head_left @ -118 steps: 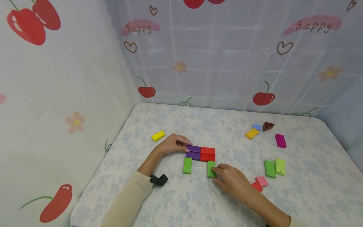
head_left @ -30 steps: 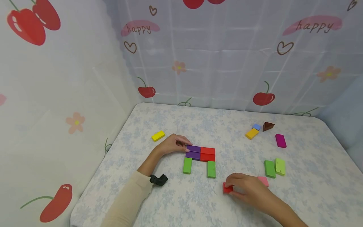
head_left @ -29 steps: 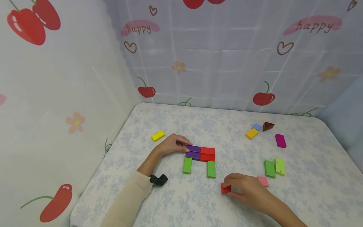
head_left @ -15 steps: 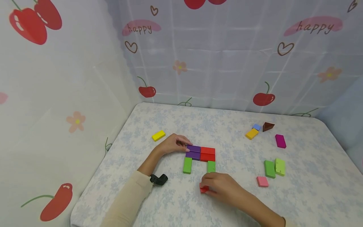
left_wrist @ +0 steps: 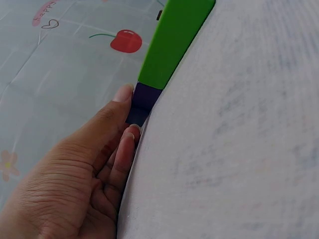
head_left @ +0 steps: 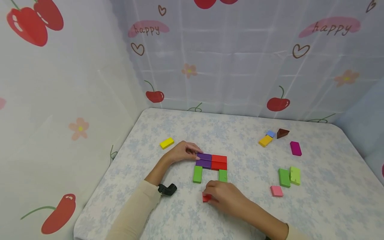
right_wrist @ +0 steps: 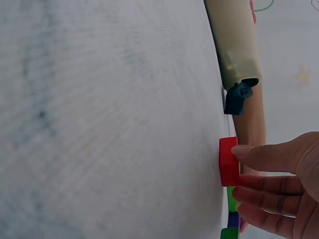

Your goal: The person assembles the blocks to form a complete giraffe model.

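Observation:
Two purple blocks [head_left: 204, 164] and two red blocks [head_left: 219, 165] lie edge to edge on the table. Below them stand out a left green block [head_left: 197, 174] and a right green block [head_left: 223, 175], whose near end is hidden by my right hand. My left hand [head_left: 183, 152] holds the purple blocks at their left end by thumb and fingertips; the left wrist view shows the thumb [left_wrist: 123, 93] against the purple. With thumb and fingers my right hand [head_left: 225, 196] pinches a small red block [right_wrist: 229, 162] on the table, just nearer me than the green ones.
A yellow block [head_left: 166, 143] lies left of my left hand. Further right are an orange block [head_left: 265, 141], a blue block [head_left: 270, 134], a brown wedge [head_left: 282, 133], a magenta block [head_left: 295, 148], a green block [head_left: 284, 177], a lime block [head_left: 295, 175] and a pink block [head_left: 276, 191].
My right hand let go of the right green block, took the small red block from beside the pink one and carried it leftward below the green blocks. The left hand stayed in place.

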Tool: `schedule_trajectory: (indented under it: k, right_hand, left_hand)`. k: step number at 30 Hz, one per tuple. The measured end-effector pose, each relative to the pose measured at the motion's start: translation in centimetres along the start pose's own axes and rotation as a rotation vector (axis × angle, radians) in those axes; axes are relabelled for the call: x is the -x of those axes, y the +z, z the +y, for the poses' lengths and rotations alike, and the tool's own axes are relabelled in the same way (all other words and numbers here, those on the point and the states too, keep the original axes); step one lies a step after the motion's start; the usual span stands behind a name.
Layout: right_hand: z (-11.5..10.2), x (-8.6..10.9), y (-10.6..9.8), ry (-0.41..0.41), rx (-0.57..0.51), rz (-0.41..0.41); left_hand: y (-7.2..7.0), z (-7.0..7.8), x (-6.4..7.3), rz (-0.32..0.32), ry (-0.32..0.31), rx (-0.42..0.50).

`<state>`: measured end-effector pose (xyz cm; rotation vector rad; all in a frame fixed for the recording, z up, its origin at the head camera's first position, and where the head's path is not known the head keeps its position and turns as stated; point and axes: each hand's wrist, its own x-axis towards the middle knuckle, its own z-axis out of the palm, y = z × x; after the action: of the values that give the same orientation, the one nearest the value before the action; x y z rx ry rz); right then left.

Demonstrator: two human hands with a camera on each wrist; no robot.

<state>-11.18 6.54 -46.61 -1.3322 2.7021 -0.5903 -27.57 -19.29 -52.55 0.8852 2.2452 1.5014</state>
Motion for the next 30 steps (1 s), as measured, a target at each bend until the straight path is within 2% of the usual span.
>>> schedule_trajectory:
  k: [3, 7, 11, 14, 17, 24, 30]
  right_hand:
    - [0.1, 0.9, -0.3, -0.012, 0.007, 0.044]
    - [0.5, 2.1, -0.6, -0.076, 0.007, 0.083]
    - [0.9, 2.8, -0.4, -0.120, 0.029, 0.046]
    - [1.0, 2.9, -0.2, -0.113, 0.034, -0.013]
    - [0.9, 2.8, -0.2, -0.111, 0.032, -0.048]
    - [0.2, 1.8, -0.2, -0.184, 0.085, -0.039]
    - [-0.3, 0.7, 0.1, -0.138, 0.106, -0.080]
  left_hand:
    - [0.0, 0.2, 0.0, -0.001, -0.005, -0.004]
    - [-0.2, 0.4, -0.1, 0.002, -0.008, -0.013]
    - [-0.2, 0.4, -0.1, 0.005, -0.004, -0.008]
    - [0.0, 0.2, 0.0, 0.003, -0.008, 0.001]
    - [0.1, 0.1, 0.0, 0.004, -0.008, 0.005]
    - [0.0, 0.2, 0.0, 0.022, 0.004, 0.007]
    - [0.0, -0.1, -0.1, 0.010, 0.006, -0.005]
